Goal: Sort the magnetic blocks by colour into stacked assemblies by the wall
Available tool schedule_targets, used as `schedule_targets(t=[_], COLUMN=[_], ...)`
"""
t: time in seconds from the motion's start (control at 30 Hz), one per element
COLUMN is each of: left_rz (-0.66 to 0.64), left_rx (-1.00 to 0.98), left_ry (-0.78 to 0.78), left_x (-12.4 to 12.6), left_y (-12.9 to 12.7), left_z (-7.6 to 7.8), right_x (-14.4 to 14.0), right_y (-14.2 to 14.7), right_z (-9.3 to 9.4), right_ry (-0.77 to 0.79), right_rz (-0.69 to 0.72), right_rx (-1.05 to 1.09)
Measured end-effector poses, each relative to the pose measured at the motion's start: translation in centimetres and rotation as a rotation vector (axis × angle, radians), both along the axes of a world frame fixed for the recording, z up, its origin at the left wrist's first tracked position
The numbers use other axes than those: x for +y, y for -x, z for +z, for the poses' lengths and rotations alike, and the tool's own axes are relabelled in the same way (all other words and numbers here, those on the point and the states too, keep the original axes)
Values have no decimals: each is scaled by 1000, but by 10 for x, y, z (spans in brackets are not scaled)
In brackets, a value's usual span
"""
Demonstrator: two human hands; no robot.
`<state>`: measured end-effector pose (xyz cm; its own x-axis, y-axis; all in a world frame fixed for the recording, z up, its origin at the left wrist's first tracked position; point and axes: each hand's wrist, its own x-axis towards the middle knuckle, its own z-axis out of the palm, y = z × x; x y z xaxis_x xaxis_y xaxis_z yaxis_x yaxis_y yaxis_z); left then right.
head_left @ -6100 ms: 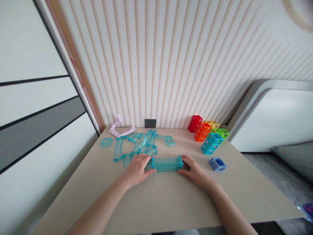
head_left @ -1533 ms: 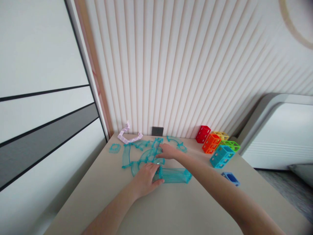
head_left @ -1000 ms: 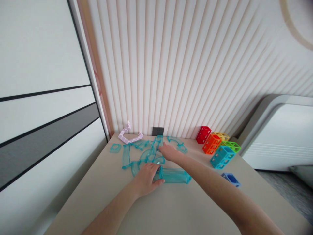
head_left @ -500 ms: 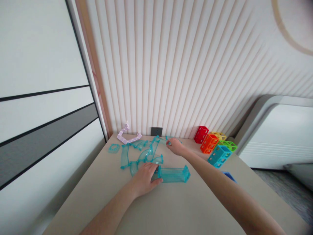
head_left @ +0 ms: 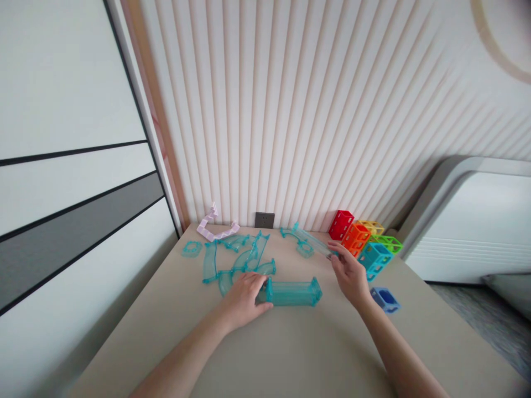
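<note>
Head: beige table (head_left: 307,348), ribbed wall (head_left: 232,110)

From where I stand, I can't read a single word, number, brand or sign: nothing legible on the clear teal pieces (head_left: 292,294), the coloured blocks (head_left: 355,240) or the dark wall socket (head_left: 264,220).
</note>
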<state>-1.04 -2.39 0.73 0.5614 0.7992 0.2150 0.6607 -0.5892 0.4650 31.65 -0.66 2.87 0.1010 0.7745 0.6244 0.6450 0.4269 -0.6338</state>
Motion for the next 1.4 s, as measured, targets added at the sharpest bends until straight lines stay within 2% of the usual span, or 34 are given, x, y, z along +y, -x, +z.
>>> schedule_targets(t=[0.07, 0.17, 0.37, 0.47, 0.7, 0.97, 1.4], left_rz=[-8, -27, -59, -71, -75, -76, -58], left_rx=[-6, -14, -6, -11, -24, -10, -59], left_ry=[-10, -28, -62, -66, -94, -94, -93], left_x=[0, -2, -7, -8, -9, -11, -8], left_y=[0, -1, -5, -5, -5, -4, -5], left_z=[-1, -2, 1, 4, 7, 10, 6], right_x=[-12, -24, -34, -38, -42, -42, -45], right_y=[-5, -7, 0, 3, 4, 6, 9], right_z=[-10, -13, -11, -9, 0, 1, 14], right_ry=[-12, -29, -58, -58, -13, 34, 88], right_rz=[-2, 28, 260, 325, 401, 489, 585], right_rx=[51, 63, -39, -118, -144, -158, -188])
